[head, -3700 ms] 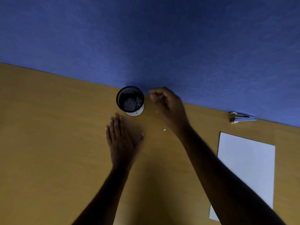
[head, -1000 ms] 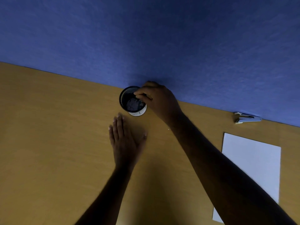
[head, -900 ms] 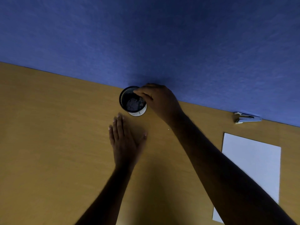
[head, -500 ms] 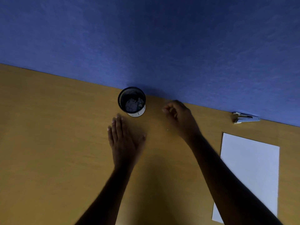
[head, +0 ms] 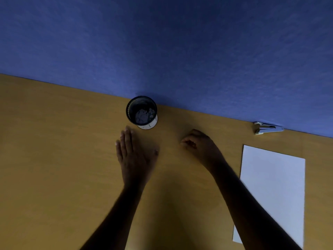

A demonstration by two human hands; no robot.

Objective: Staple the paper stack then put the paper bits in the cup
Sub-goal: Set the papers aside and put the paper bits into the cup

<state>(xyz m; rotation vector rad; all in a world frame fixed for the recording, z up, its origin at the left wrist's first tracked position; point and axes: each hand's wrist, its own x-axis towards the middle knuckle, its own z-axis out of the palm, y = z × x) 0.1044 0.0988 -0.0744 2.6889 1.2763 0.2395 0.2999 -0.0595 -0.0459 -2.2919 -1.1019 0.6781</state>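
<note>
A tan wooden bench [head: 54, 159] meets a blue wall [head: 162, 42] at its far edge, where the black mesh cup [head: 141, 111] holding paper bits [head: 144, 114] stands. The left hand [head: 134, 156] lies flat with straight fingers near the cup; the right hand [head: 200, 145] is curled, and whether it pinches anything cannot be told. The paper stack [head: 273, 186] lies right, the stapler [head: 268, 128] beyond it.

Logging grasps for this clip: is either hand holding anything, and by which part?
The left hand lies flat, holding nothing. The right hand has curled fingers; whether it pinches anything cannot be told.

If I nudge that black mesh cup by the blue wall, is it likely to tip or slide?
The black mesh cup looks taller than its white base is wide, so a push near the rim may tip it. It holds only paper bits, so it is probably light and may slide on the smooth wooden table. A low push seems safer.
</note>
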